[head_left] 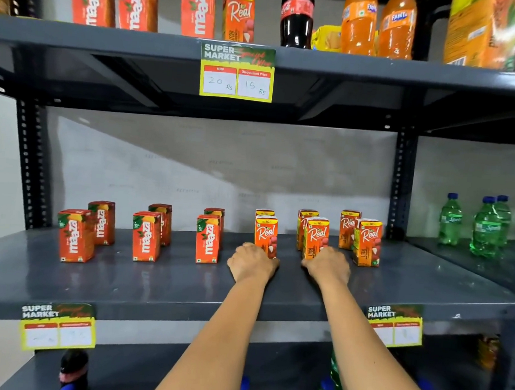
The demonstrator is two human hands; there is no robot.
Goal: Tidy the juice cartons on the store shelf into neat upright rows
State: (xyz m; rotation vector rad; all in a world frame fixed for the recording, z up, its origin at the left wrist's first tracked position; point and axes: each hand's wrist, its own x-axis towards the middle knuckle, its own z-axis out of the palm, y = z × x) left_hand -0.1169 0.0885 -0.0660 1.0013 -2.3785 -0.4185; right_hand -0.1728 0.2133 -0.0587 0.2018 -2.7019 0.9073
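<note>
Six red Maaza cartons stand upright on the grey middle shelf (154, 282) in three short rows, the front ones at left (76, 235), middle (146, 236) and right (207, 239). To their right stand orange Real cartons in three rows of two. My left hand (252, 265) is curled around the base of the front Real carton of the first row (266, 233). My right hand (327, 265) is curled at the base of the front Real carton of the second row (316, 234). The third row's front carton (368, 242) stands untouched, turned slightly.
The top shelf holds more Maaza and Real cartons (238, 14), a cola bottle (296, 16) and orange soda bottles (358, 23). Green bottles (486, 228) stand on the neighbouring shelf at right. A price tag (236, 71) hangs from the upper shelf edge. Bottles sit on the shelf below.
</note>
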